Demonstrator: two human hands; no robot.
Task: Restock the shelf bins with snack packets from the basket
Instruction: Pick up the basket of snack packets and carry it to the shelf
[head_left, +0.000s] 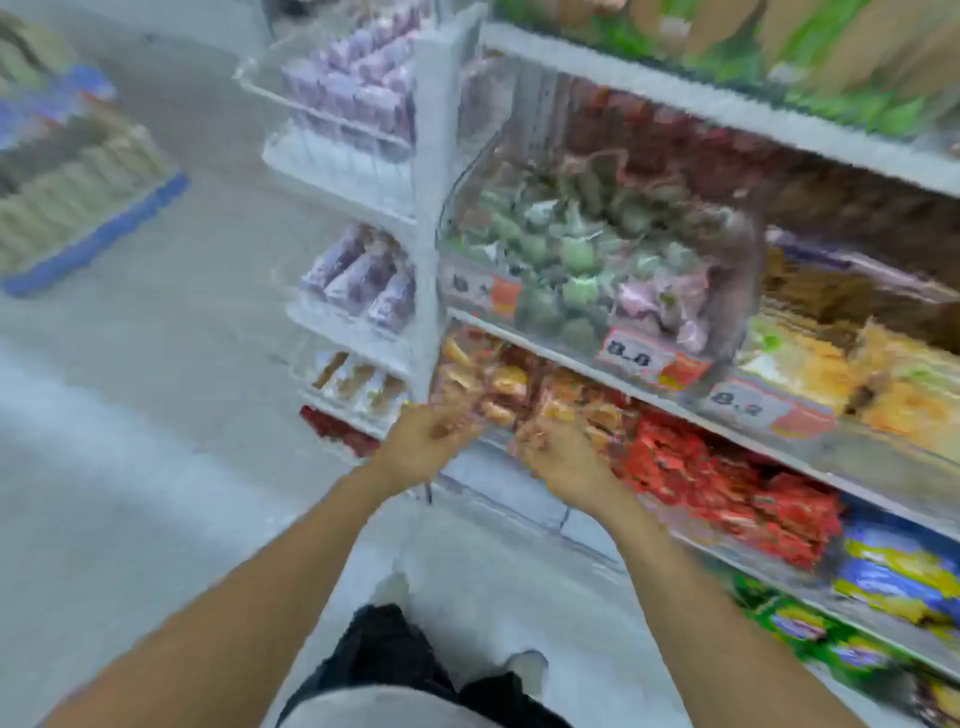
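Both hands are held out over the front of a low bin (498, 395) of orange packets (506, 387). The left hand (423, 441) is seen with fingers curled near the bin's edge, the right hand (558, 457) likewise just beside it; whether a packet is pinched in either cannot be told (the picture is smeared by motion). Red packets (727, 493) are stacked to the right on the same shelf, green sweets (561, 249) in the bin above. No basket is in view. The step in hand is judged to be the loading or tidying of the orange bin. Next, the packets would need to be pushed back, and the basket found.
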